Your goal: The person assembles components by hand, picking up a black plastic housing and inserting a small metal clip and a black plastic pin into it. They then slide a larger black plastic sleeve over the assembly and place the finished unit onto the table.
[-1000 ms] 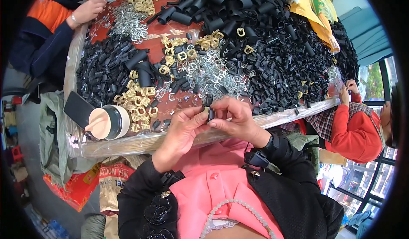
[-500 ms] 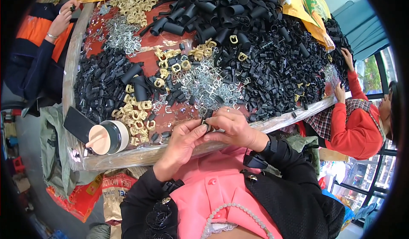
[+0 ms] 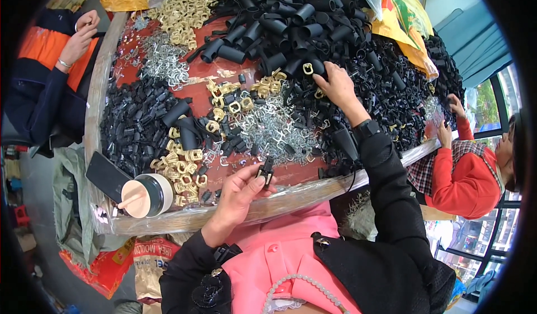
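Note:
My left hand [image 3: 238, 194] is near the table's front edge, its fingers closed on a small black clip part [image 3: 265, 172] with a metal piece. My right hand [image 3: 334, 86] reaches far out over the table, its fingers spread down on a heap of small black plastic parts [image 3: 369, 98], next to a brass-coloured buckle [image 3: 307, 68]. A pile of silver wire clips [image 3: 268, 130] lies between the two hands. Brass buckles [image 3: 224, 104] are scattered across the red table top [image 3: 291, 174].
Long black tubes [image 3: 291, 17] are heaped at the back. A cup with a lid [image 3: 146, 195] and a dark phone [image 3: 106, 175] sit at the front left. A person in orange and navy [image 3: 50, 73] works at the left, another in red [image 3: 470, 168] at the right.
My right hand has left the part held in front of me and stretched out to the black parts heap. My left hand stays near the edge, holding the part alone.

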The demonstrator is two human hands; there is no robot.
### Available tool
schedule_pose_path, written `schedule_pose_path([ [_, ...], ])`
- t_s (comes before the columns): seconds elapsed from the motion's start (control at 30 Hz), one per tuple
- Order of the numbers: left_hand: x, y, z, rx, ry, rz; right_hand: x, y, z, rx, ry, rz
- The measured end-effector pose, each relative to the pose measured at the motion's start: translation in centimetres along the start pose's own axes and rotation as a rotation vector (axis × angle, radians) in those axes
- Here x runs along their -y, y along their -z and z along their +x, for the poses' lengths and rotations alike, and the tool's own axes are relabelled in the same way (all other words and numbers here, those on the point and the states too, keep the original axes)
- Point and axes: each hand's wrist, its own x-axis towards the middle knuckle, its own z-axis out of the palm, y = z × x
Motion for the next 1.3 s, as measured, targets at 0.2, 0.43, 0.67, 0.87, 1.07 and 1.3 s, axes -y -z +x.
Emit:
schedule_pose_path([
  [0.2,0.3,0.3,-0.6,-0.031,-0.026,-0.055,0.3,2.0,-1.6,-0.092,-0.012,0.256],
  [0.43,-1.6,-0.2,-0.5,-0.096,-0.006,-0.135,6.0,7.4,-7.8,0.195,-0.181,0.894],
  [0.67,-1.6,-1.2,-1.2,-0.012,0.041,-0.128,10.8,7.2,-12.1,0.068,0.432,0.875],
  [0.87,-0.9,-0.9,-1.6,-0.037,-0.041,0.06,11.4,7.1,-13.4,0.028,0.478,0.828],
  [1.07,-0.5,-1.4,-1.3,-0.069,-0.006,0.095,11.7,5.6,-15.0,-0.12,0.537,0.794],
  [1.3,-1.3,-1.7,-0.8,-0.097,0.032,0.116,12.8,4.5,-15.3,-0.111,0.376,0.853],
])
